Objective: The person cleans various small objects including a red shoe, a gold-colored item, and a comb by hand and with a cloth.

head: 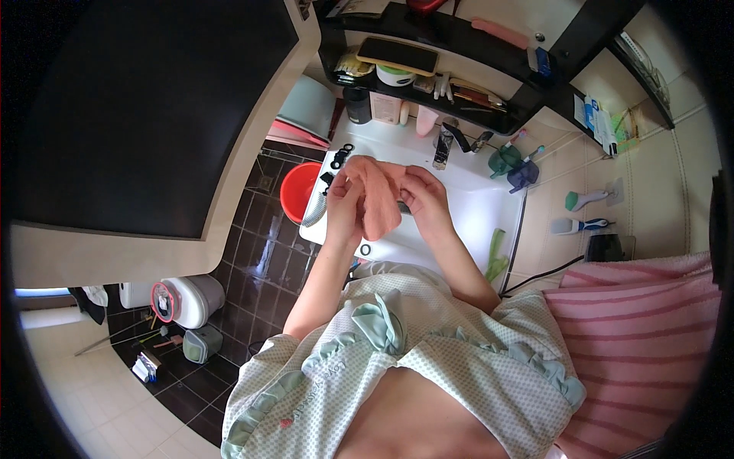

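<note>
An orange-pink cloth [378, 201] hangs folded between my two hands, above the white washbasin [476, 206]. My left hand [345, 209] grips its left side, with the fingertips partly covered by the fabric. On the other side, my right hand [425, 195] pinches the upper right edge between thumb and fingers. The cloth's lower end droops free between my wrists and hides part of the basin. Just left of my left hand, black hair ties [342, 156] lie on the basin's rim. A black faucet [444, 143] stands beyond my right hand.
A red bucket [299, 192] stands on dark floor tiles left of the basin. Above the faucet runs a black shelf [487, 117] with a phone [398, 55] and toiletries. Toothbrush cups [506, 160] hang at the right wall. A green comb [496, 255] lies at the basin's right edge.
</note>
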The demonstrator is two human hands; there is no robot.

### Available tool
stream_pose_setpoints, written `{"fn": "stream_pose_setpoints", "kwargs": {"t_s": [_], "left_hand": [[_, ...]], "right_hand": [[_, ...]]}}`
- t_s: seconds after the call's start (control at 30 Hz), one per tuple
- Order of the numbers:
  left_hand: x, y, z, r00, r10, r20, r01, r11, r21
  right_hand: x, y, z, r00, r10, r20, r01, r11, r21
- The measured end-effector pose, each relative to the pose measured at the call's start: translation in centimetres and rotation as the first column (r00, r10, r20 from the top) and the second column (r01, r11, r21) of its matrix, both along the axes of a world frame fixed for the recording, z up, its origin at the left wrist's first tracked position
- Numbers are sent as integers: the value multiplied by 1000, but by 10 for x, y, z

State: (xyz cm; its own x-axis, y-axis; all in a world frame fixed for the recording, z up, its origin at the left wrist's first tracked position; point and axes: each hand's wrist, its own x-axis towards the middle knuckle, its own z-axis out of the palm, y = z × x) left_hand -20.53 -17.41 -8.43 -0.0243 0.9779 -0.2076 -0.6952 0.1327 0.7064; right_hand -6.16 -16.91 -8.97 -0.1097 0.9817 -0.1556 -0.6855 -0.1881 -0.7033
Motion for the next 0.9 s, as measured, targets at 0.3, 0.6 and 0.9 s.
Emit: {"fn": "stream_pose_setpoints", "kwargs": {"t_s": [0.3, 0.6, 0.9], "left_hand": [[-2, -10, 12, 1000, 20, -24, -20, 1000, -20], [-2, -14, 19, 964, 71, -257, -46, 994, 103], [1, -17, 24, 973, 77, -218, -48, 990, 134]], "right_hand": [[-2, -3, 10, 994, 104, 16, -102, 993, -65], [-9, -7, 23, 954, -10, 299, -46, 983, 180], [-17, -9, 17, 767, -298, 568, 30, 901, 433]]}}
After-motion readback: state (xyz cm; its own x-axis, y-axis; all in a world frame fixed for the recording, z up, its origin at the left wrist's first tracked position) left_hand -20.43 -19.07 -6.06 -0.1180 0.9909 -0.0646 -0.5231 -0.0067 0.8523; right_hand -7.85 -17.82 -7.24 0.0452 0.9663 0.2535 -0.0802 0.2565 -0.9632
